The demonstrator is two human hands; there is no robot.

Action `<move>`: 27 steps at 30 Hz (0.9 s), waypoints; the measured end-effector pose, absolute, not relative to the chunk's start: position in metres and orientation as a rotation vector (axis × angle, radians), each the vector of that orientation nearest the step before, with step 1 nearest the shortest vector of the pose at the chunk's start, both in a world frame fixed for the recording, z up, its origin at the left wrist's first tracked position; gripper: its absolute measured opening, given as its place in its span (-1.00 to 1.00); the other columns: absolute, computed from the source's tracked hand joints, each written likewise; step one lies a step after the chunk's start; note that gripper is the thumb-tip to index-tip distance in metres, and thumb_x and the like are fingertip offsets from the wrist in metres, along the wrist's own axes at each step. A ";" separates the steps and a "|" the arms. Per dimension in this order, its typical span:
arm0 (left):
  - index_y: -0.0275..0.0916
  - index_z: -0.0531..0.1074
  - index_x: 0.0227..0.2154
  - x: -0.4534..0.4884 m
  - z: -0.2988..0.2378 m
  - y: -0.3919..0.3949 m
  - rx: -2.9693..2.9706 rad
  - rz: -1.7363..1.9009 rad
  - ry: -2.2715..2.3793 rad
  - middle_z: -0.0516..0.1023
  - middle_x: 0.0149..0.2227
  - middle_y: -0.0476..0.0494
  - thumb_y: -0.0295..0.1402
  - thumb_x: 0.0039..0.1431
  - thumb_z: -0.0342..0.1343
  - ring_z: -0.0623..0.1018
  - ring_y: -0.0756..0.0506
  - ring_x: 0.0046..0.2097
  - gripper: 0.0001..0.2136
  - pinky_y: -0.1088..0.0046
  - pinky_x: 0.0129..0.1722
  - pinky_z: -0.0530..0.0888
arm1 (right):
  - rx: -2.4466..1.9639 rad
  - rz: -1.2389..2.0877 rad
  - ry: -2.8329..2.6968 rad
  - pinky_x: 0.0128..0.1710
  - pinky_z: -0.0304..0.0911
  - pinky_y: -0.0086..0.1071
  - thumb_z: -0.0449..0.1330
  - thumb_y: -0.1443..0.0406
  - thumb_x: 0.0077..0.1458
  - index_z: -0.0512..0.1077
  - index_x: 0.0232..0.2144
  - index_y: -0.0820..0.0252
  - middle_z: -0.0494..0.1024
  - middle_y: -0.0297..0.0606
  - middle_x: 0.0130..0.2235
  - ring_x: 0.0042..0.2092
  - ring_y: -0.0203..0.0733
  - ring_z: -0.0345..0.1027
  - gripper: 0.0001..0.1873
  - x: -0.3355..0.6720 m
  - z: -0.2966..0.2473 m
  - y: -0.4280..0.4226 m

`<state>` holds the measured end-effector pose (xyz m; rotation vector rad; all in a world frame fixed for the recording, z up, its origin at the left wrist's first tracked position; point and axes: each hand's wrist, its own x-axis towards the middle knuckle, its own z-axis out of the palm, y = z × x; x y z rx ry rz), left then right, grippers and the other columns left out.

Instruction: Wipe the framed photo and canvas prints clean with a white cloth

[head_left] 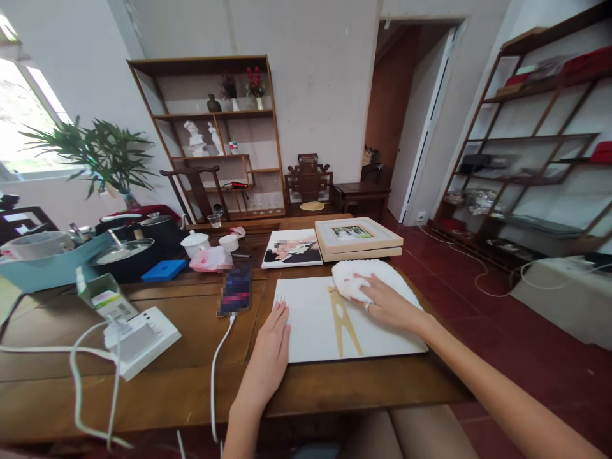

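A white board (306, 325) lies flat near the table's front edge, and a gold shape like a tall letter A (345, 322) shows on its face. My left hand (272, 338) rests along the board's left edge, fingers stretched out and holding nothing. Under the fingers of my right hand (382, 299) is a bunched white cloth (351, 275), pressed onto the upper right part of the board. The cloth touches the top of the gold shape and hides the board's far right corner. A ring is on one finger of my right hand.
Behind the board are a photo panel (292, 248) and stacked frames (358, 237). A charging phone (235, 290) lies left, its white cable (213, 376) hanging over the edge. Further left are a power strip (150, 341), a blue box (164, 270), a lidded cup (195, 242) and a pan (122, 258).
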<state>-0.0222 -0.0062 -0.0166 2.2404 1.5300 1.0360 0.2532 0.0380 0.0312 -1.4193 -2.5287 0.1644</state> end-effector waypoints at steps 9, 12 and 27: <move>-0.35 0.22 0.08 -0.020 -0.014 -0.007 2.244 0.959 1.583 0.19 0.18 -0.29 -0.35 0.24 -0.22 0.18 -0.13 0.21 -0.62 0.15 0.19 0.14 | -1.461 0.475 -2.633 0.20 -0.15 -0.06 -0.04 0.43 -0.03 0.41 -0.15 0.18 0.24 -0.18 0.15 0.23 -0.06 -0.12 -0.61 0.268 0.062 -0.069; -0.38 0.21 0.08 -0.019 -0.013 -0.008 2.236 0.945 1.587 0.18 0.19 -0.30 -0.34 0.25 -0.23 0.16 -0.13 0.22 -0.60 0.18 0.20 0.12 | -1.470 0.567 -2.608 0.21 -0.16 -0.08 -0.02 0.39 0.01 0.41 -0.12 0.12 0.21 -0.25 0.17 0.24 -0.06 -0.14 -0.62 0.269 0.066 -0.087; -0.45 0.21 0.08 -0.020 -0.012 -0.008 2.247 0.914 1.595 0.17 0.19 -0.34 -0.35 0.25 -0.25 0.16 -0.14 0.22 -0.59 0.18 0.20 0.11 | -1.439 0.368 -2.245 0.17 -0.22 -0.03 -0.13 0.28 0.17 0.39 -0.24 0.20 0.46 -0.14 -0.06 0.11 -0.02 0.15 -0.69 0.215 0.028 0.039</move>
